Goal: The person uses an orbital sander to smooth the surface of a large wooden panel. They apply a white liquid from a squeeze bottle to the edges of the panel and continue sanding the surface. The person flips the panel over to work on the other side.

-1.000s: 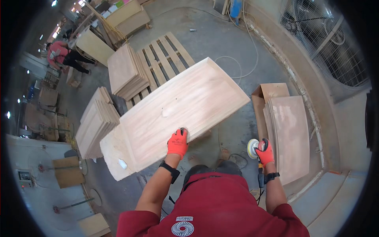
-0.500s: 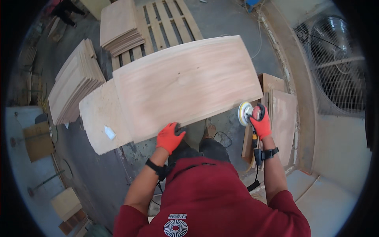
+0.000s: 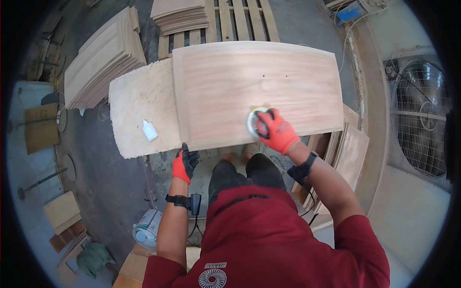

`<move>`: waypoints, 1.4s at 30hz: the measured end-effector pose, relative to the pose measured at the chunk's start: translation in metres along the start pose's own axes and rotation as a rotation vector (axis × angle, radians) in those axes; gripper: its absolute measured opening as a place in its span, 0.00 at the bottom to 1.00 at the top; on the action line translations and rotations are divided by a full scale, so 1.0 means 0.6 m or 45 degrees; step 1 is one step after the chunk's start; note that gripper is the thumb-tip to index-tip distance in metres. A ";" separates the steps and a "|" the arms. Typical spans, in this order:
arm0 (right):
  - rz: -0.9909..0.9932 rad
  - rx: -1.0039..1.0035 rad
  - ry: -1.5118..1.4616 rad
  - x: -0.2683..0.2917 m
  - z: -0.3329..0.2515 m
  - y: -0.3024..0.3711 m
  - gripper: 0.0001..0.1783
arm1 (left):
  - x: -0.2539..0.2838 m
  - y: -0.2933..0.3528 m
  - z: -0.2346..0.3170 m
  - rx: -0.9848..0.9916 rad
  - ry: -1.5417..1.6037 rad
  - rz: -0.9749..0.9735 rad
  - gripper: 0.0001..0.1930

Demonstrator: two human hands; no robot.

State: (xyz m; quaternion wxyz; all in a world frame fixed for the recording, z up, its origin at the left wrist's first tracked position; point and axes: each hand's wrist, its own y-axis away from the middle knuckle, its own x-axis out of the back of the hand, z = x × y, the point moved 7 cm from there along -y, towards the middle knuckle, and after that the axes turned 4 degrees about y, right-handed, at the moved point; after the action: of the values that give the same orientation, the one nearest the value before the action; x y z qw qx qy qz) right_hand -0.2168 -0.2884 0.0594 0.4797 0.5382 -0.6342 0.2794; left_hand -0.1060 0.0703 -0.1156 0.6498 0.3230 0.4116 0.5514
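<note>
A large wooden panel [image 3: 225, 96] with a smooth pinkish face lies on a rough pale board [image 3: 129, 108], which sticks out at its left. My right hand [image 3: 278, 132], in a red and black glove, is wrapped round a round orbital sander [image 3: 259, 124]. Its pad is against the panel near the front edge and looks smeared by motion. At the panel's near left corner is my left hand [image 3: 185, 163], gloved alike, fingers apart and one fingertip at the corner. It holds nothing I can see. A small white bottle [image 3: 150, 130] lies on the rough board.
Stacked panels [image 3: 103, 60] stand at the far left, and another stack [image 3: 180, 17] rests on a slatted pallet [image 3: 233, 21] behind. More panels [image 3: 348, 158] lean at the right, near a caged fan [image 3: 420, 115]. A bucket [image 3: 149, 228] sits at the lower left.
The sander in my right hand has gone from beyond the panel's right end onto its face. My left hand has shifted left along the front edge to the corner. The view has turned.
</note>
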 end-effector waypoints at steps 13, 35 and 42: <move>0.311 -0.706 -0.057 0.129 0.323 -0.149 0.43 | 0.052 0.026 0.039 -0.285 -0.178 0.218 0.19; 0.024 -0.455 0.071 0.154 0.256 -0.178 0.48 | -0.018 0.020 0.284 -0.620 -0.338 0.179 0.22; 0.042 -0.603 0.134 0.141 0.244 -0.206 0.47 | -0.105 0.028 0.309 -0.607 -0.335 -0.311 0.17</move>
State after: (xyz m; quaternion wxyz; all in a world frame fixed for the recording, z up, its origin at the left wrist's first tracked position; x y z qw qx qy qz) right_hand -0.1411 -0.4836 0.0603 0.6203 0.3850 -0.6648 0.1582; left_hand 0.0482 0.0179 -0.0056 0.8166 0.1783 0.2184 0.5037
